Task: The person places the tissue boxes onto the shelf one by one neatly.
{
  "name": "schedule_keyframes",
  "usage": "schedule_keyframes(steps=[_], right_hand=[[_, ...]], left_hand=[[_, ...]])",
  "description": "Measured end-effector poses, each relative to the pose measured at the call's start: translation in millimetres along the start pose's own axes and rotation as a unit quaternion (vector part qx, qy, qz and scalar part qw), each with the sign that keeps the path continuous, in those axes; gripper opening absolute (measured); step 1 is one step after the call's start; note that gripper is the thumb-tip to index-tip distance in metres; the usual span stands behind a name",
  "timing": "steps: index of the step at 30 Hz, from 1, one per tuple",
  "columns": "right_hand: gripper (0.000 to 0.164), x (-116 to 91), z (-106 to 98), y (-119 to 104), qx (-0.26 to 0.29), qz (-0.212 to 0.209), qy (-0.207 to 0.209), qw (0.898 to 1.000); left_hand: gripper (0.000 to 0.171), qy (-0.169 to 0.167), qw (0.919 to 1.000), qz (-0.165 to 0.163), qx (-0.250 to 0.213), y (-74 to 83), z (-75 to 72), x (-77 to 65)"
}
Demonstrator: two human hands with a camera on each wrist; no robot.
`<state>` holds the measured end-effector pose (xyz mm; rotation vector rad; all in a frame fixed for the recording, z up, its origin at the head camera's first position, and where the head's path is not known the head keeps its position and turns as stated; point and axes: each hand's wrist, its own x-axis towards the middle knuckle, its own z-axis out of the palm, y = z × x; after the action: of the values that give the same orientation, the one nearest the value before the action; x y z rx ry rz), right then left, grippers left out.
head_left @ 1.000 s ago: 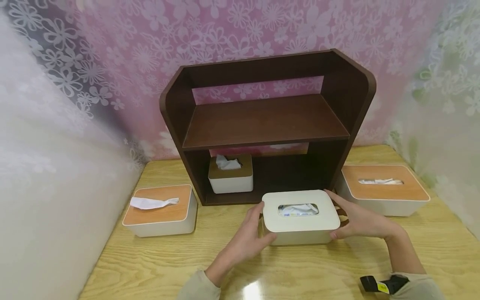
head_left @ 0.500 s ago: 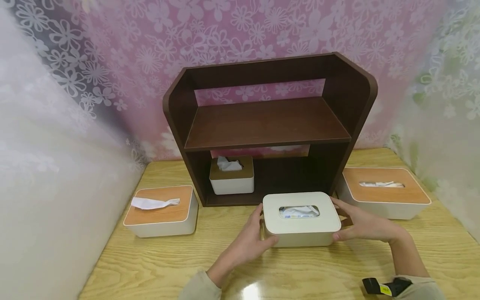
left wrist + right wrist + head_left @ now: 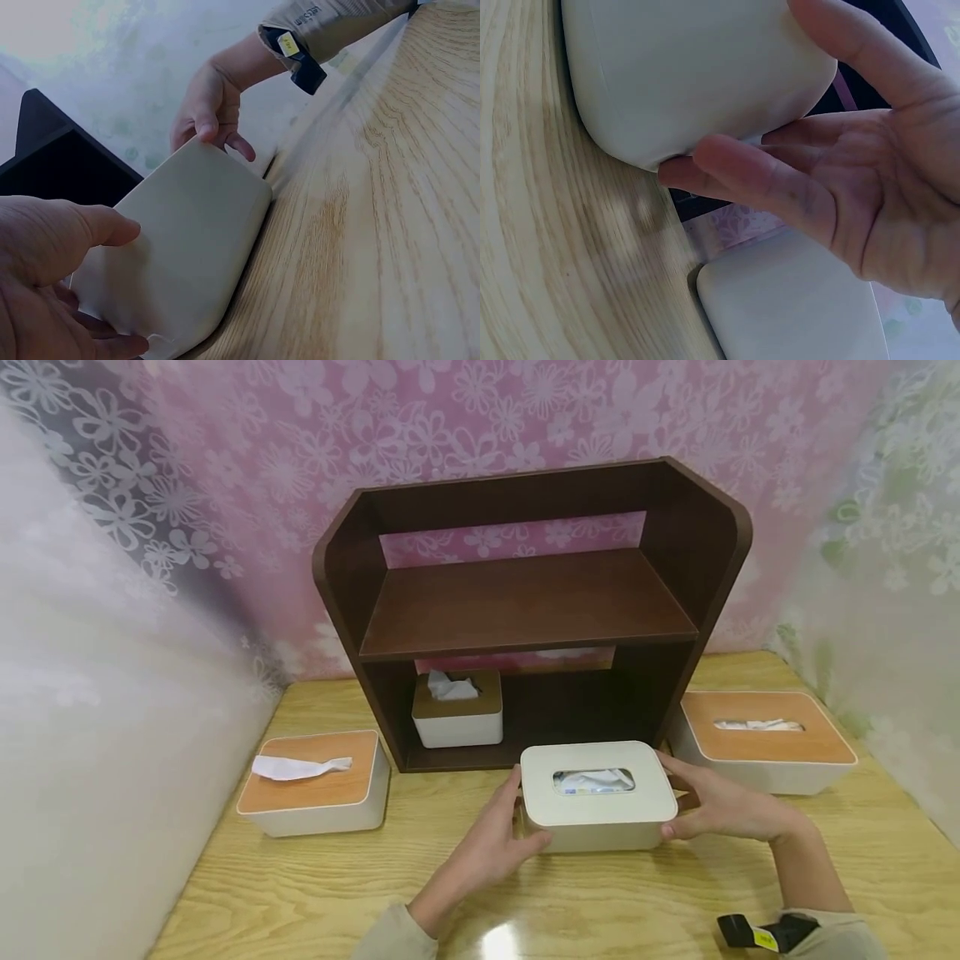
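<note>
– Yellowish wood-grain tabletop point(image 3: 300, 893); where's the white-lidded tissue box point(image 3: 597, 807)?
– Lower centre of the head view, left hand point(image 3: 489, 835) and right hand point(image 3: 733, 802) clamped round its ends, fingers and thumbs.
– Handling?
– Probably light, stiff, slightly slippery; best held low on both end walls.
</note>
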<state>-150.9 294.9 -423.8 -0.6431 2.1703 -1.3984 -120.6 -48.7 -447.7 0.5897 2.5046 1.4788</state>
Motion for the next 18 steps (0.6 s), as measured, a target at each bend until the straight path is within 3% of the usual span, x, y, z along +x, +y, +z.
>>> schedule_keyframes(steps=[9,18], right_hand=[[0.1,3.0,0.1,0.8,0.025,-0.002,-0.002,1.0],[0.103,9.0,2.1,-0.8,0.002,-0.016,0.016,1.0]], left_hand=[[0.098,0.005,1.0,0.007,-0.004,3.4,-5.5,0.9],[0.099,0.006,0.9999,0.009,0.003,-2.1,-7.6,2.3]])
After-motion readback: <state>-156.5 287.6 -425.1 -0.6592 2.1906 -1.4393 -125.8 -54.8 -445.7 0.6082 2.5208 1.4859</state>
